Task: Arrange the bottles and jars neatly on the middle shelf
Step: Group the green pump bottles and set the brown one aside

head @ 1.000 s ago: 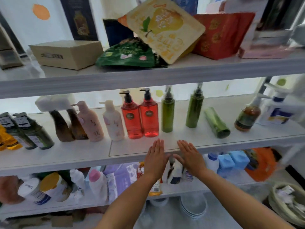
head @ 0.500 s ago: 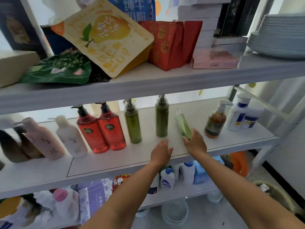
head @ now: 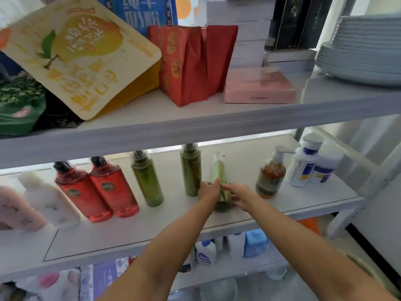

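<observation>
bottles on the middle shelf (head: pixel 152 233) are mostly lined up already; landmark = the pale green bottle (head: pixel 218 172), which both hands are on. it stands near the shelf's front edge, roughly upright w/ maybe a slight lean, base hidden behind the hands. left hand (head: pixel 209 191) presses on its left side, fingers together & curled round the lower body. right hand (head: pixel 239 195) cups it from the right, fingers bent against the base; can't tell how tight either grip is, frame is blurred there.

just left of the pale green bottle: a dark green bottle (head: pixel 191 170), upright, close beside the left hand. further left a second dark green bottle (head: pixel 147 177), then two red pump bottles (head: pixel 95 187) side by side, then a white bottle (head: pixel 50 203) & a pink bottle (head: pixel 17 209) at the frame edge, smeared by blur. right of the pale green bottle: an amber pump bottle (head: pixel 271 174), apart from it, then two white-and-blue bottles (head: pixel 310 166) near the shelf's right end.

progress, my read: well along. row reads as grouped by colour, all standing. left to do: settle the pale green one in line w/ the dark green pair, maybe close the gap to the amber bottle. no jars visible on this shelf.
</observation>
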`<state>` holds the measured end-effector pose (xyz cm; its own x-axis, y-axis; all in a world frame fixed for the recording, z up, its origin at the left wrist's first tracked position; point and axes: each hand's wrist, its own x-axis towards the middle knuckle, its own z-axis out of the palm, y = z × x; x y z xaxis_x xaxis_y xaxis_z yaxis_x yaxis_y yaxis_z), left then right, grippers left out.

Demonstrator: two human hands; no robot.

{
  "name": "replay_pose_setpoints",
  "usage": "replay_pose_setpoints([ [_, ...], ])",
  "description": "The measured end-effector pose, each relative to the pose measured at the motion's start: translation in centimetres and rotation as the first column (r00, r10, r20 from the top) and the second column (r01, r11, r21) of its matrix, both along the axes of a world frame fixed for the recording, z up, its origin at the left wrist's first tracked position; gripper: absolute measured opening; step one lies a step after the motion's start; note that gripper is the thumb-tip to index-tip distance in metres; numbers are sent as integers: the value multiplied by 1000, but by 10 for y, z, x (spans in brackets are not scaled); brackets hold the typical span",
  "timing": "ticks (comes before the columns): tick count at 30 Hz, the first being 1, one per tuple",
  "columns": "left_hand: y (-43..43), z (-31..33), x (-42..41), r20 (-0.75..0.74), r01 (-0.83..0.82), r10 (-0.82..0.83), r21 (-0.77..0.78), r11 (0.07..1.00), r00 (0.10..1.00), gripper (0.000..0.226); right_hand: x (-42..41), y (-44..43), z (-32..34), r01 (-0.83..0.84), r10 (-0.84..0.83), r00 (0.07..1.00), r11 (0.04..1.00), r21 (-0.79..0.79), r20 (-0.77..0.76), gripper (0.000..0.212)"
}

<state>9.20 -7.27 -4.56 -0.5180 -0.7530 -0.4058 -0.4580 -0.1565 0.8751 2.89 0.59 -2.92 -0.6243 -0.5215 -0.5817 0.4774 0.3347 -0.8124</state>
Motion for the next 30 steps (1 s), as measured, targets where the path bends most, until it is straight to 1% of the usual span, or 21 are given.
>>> replay_pose_setpoints([
  [2,-1,-2,-12,133,-2,5,-26,1000,991,74,-12,3,3,2,3,995,998,-55,95,21],
  [3,0,-3,-16,203,8,5,-65,998,979,80,-19,4,3,-5,12,993,998,-63,119,19],
  [4,1,-5,-20,251,16,10,-102,995,968,79,-23,5,4,-19,27,991,998,-65,128,22],
  [5,1,-6,-23,269,16,19,-126,992,963,73,-27,6,4,-41,47,991,997,-58,122,23],
  [6,1,-6,-26,254,5,29,-132,991,967,65,-30,6,3,-60,65,991,997,-52,115,20],
  [7,1,-3,-27,209,-24,45,-104,994,977,59,-32,7,2,-76,83,989,995,-56,120,17],
  [10,-1,1,-22,-47,-109,113,88,990,992,47,-39,7,0,-136,155,975,983,-124,159,31],
  [12,0,4,-11,-192,-61,110,244,968,975,38,-44,7,-2,-166,203,957,969,-182,205,31],
  [14,4,2,1,-264,12,86,349,937,961,36,-50,6,-3,-216,261,940,953,-211,219,24],
  [15,4,0,5,-286,40,66,352,935,956,37,-53,6,-4,-247,291,936,944,-218,196,22],
  [17,3,-4,9,-328,86,20,305,948,945,39,-58,5,-5,-291,318,942,933,-209,107,23],
  [19,2,-2,13,-327,125,-43,234,964,944,34,-60,4,-2,-275,281,960,945,-177,13,28],
  [20,2,0,13,-315,158,-91,194,968,945,34,-60,3,-1,-251,250,968,952,-173,-24,35],
  [21,2,2,13,-289,204,-156,145,968,944,39,-59,2,-1,-224,219,974,959,-174,-51,43],
  [23,5,5,7,-193,279,-269,26,960,944,56,-56,0,0,-174,162,984,967,-188,-79,54],
  [24,8,7,4,-148,270,-271,-29,962,951,61,-55,-1,0,-156,144,987,967,-204,-71,57],
  [25,9,7,1,-136,241,-246,-53,969,960,63,-55,0,0,-145,138,989,963,-228,-50,58],
  [26,9,5,-1,-155,214,-217,-35,976,964,64,-56,2,0,-146,145,989,955,-259,-21,60],
  [27,7,3,-1,-200,198,-189,23,980,961,63,-59,4,0,-154,165,986,944,-293,12,61],
  [29,3,1,2,-308,212,-156,155,965,938,63,-67,7,2,-192,232,970,914,-357,72,61],
  [30,1,0,4,-350,236,-156,199,951,924,62,-70,8,4,-235,277,959,900,-368,63,57],
])
